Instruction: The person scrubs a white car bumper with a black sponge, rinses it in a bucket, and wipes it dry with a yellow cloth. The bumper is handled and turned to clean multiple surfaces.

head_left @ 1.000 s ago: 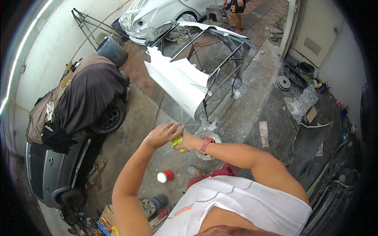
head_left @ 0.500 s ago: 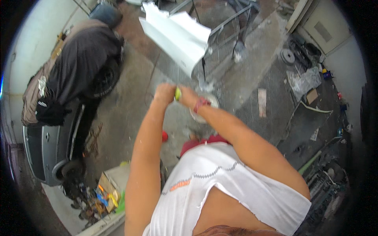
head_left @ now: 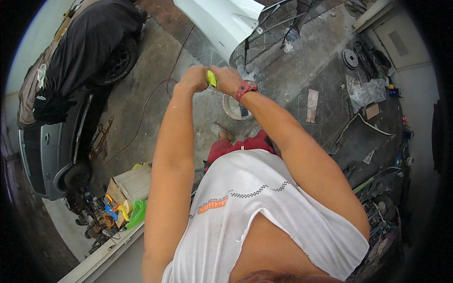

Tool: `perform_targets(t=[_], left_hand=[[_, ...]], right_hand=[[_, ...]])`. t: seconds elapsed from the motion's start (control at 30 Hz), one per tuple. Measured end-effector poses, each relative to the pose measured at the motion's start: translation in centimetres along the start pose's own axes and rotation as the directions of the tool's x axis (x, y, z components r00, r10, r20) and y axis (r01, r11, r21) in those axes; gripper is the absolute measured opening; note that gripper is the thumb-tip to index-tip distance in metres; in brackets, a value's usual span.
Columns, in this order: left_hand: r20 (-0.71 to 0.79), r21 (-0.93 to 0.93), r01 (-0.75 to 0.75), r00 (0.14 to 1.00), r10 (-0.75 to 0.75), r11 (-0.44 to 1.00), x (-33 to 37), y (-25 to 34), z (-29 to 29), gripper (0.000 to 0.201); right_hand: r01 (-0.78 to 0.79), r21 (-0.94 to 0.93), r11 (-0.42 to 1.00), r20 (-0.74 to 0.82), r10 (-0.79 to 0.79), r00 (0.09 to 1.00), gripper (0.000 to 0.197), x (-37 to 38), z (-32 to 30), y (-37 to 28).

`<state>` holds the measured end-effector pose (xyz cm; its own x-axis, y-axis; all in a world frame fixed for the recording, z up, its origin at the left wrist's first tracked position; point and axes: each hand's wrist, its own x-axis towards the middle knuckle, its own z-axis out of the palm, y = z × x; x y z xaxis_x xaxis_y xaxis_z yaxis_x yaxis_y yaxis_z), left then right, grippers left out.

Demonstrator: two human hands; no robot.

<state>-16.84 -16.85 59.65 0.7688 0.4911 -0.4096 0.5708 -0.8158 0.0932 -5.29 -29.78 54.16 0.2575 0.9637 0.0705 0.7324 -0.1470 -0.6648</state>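
My left hand (head_left: 194, 79) and my right hand (head_left: 226, 80) are both closed, side by side, on a crumpled yellow-green cloth (head_left: 212, 79). Only a short piece of it shows between the two fists; the rest is hidden in them. A red watch is on my right wrist. Below my right hand, a pale round bucket (head_left: 232, 111) stands on the floor, with a dark piece showing inside it. Just past my hands is a white car body panel (head_left: 222, 26), held up on a dark metal stand (head_left: 278, 19).
At left is a grey car (head_left: 61, 141) under a dark cover (head_left: 96, 40). A thin red hose (head_left: 147, 104) crosses the concrete. A box (head_left: 133, 183) and a pile of tools stand at lower left. Car parts and plastic sheeting (head_left: 365, 92) lie along the right wall.
Both fists stay closed on the cloth and sit higher in the picture. The panel, bucket and car have also shifted upward in view, and more of the bucket shows.
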Motion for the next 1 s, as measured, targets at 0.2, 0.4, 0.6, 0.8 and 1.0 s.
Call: perform_targets(t=[0.2, 0.4, 0.6, 0.8, 1.0], left_hand=[[-0.118, -0.21, -0.104, 0.99, 0.08, 0.972, -1.5, -0.4, 0.7, 0.067], [0.197, -0.949, 0.197, 0.98, -0.024, 0.248, -7.1, -6.1, 6.4, 0.105], [0.593, -0.412, 0.554, 0.766, -0.249, 0.723, -17.1, -15.7, 24.7, 0.112], [0.64, -0.254, 0.746, 0.607, -0.471, 0.616, -29.8, -14.5, 34.3, 0.106], [0.544, -0.18, 0.87, 0.476, -0.691, 0.458, -34.0, -13.2, 35.5, 0.087]], right_hand=[[0.116, -0.052, 0.992, -0.058, -0.119, 0.991, 0.036, -0.8, -1.9, 0.8], [-0.086, 0.163, 0.983, -0.289, 0.131, 0.948, 0.063, -9.2, -1.0, 11.4], [-0.947, 0.121, 0.297, 0.138, 0.94, 0.312, 0.058, -30.0, 2.4, 25.6], [-0.995, -0.014, -0.096, 0.088, 0.991, -0.096, 0.07, -50.1, 3.5, 26.6], [-0.972, 0.182, -0.148, 0.115, 0.985, -0.128, 0.066, -52.1, 3.8, 21.2]])
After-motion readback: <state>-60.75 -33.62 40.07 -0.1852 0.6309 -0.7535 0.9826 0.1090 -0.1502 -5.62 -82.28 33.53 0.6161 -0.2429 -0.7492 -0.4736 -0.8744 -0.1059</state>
